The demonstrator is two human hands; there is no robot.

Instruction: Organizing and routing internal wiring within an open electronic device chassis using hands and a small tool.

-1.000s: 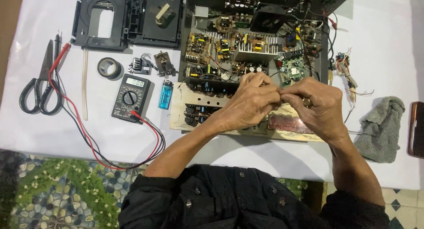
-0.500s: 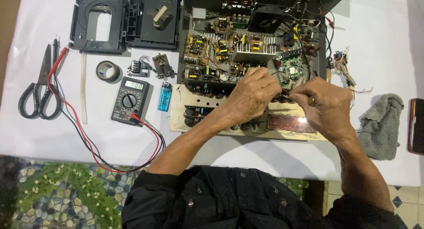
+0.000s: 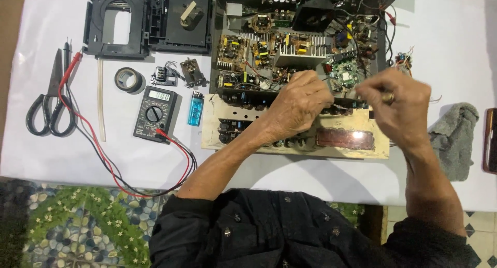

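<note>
An opened electronic chassis (image 3: 310, 35) full of circuit boards lies on the white table, with a beige front panel board (image 3: 362, 144) at its near edge. My left hand (image 3: 300, 105) rests over the boards at the panel's top edge, fingers bunched together; whatever they pinch is hidden. My right hand (image 3: 396, 105) hovers to the right of it, above the panel's right half. It is blurred, fingers curled, a ring on one finger. A gap separates the two hands. A small green board (image 3: 346, 74) shows between them.
Left of the chassis lie a blue lighter (image 3: 195, 108), a black multimeter (image 3: 155, 113) with red and black leads, a tape roll (image 3: 128, 79), scissors (image 3: 49, 100) and a black plastic tray mechanism (image 3: 147, 19). A grey cloth (image 3: 458, 133) and a dark device (image 3: 491, 141) sit at the right.
My hands, joined over the panel a second ago, have come apart. The right hand has swung to the right and up; the left stays on the boards.
</note>
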